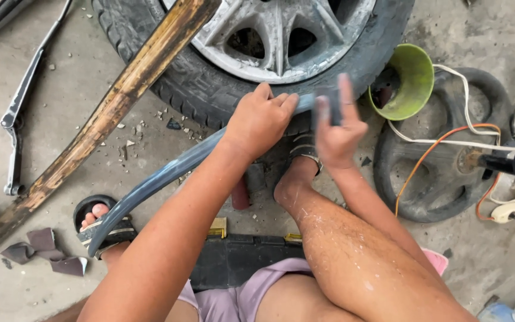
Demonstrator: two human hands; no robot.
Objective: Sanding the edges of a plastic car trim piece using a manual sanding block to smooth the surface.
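My left hand (260, 119) grips a long grey-blue rubber strip (156, 179) near its upper end, pressing it against the tyre (192, 83) of a wheel lying on the floor. The strip curves down to the left toward my sandalled left foot (99, 223). My right hand (338, 128) is blurred and holds a small dark piece (328, 104) against the strip's end, index finger raised. The wheel has a silver alloy rim (275, 36).
A worn wooden plank (99, 122) leans diagonally over the tyre. A green plastic bowl (409, 80) sits on a dark weight plate (448, 149) with wires (442, 140) across it. Wiper arms (19, 107) lie far left. Dark scraps (43, 250) lie lower left.
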